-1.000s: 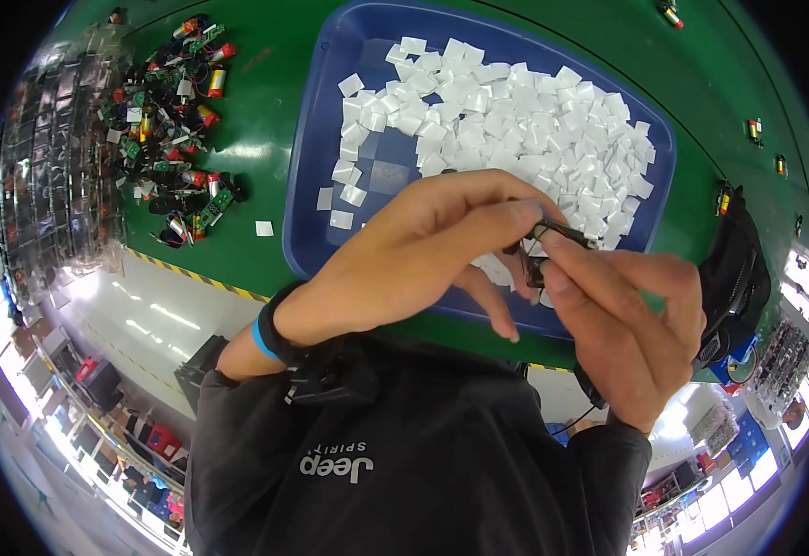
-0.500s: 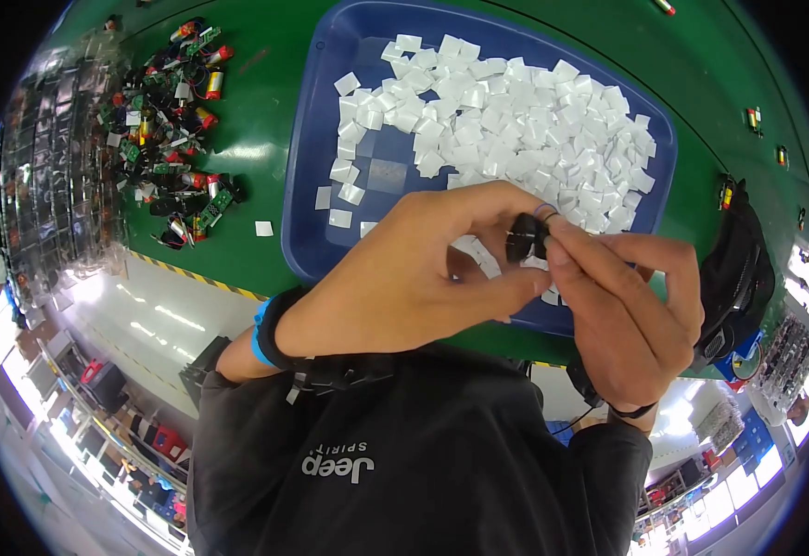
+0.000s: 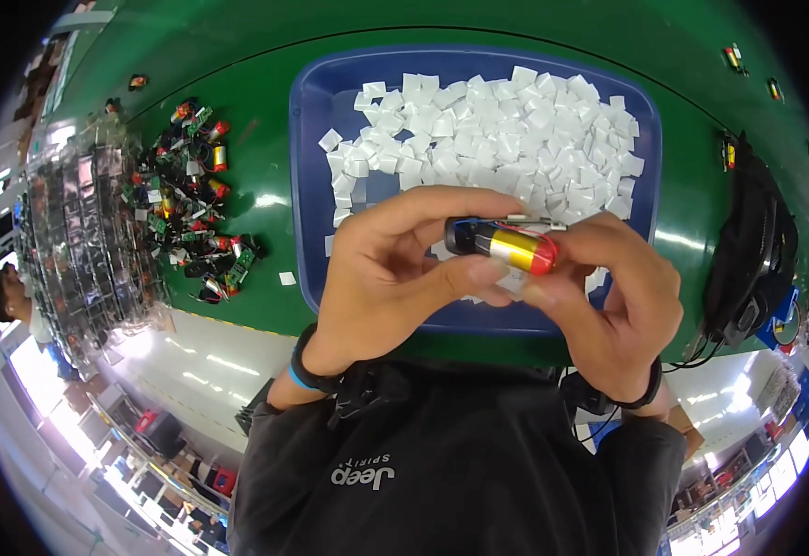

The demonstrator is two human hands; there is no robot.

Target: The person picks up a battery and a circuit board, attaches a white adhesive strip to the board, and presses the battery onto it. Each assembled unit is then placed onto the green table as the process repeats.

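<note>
Over the near part of a blue tray [image 3: 300,199], both hands hold one small battery assembly [image 3: 514,248]. It has a gold-and-red cylindrical cell, a black round end piece at its left, thin wires and a narrow board along its far side. My left hand [image 3: 390,269] pinches it from the left, thumb on the near side. My right hand [image 3: 617,296] grips the red end between thumb and fingers. A small whitish piece [image 3: 513,280] shows between the thumbs; I cannot tell if it is stuck on. Many white square pieces [image 3: 497,130] lie heaped in the tray.
Left of the tray lies a pile of similar battery-and-board assemblies [image 3: 191,199], beside stacked clear-wrapped trays [image 3: 84,250]. One white square [image 3: 287,278] lies on the green table [image 3: 256,148]. A black bag [image 3: 738,250] sits at the right. Another person [image 3: 17,295] is at the far left.
The assembly has turned so its gold-and-red side shows; before, mostly its black end showed. My hands have shifted slightly left and both now grip it. The view has shifted too.
</note>
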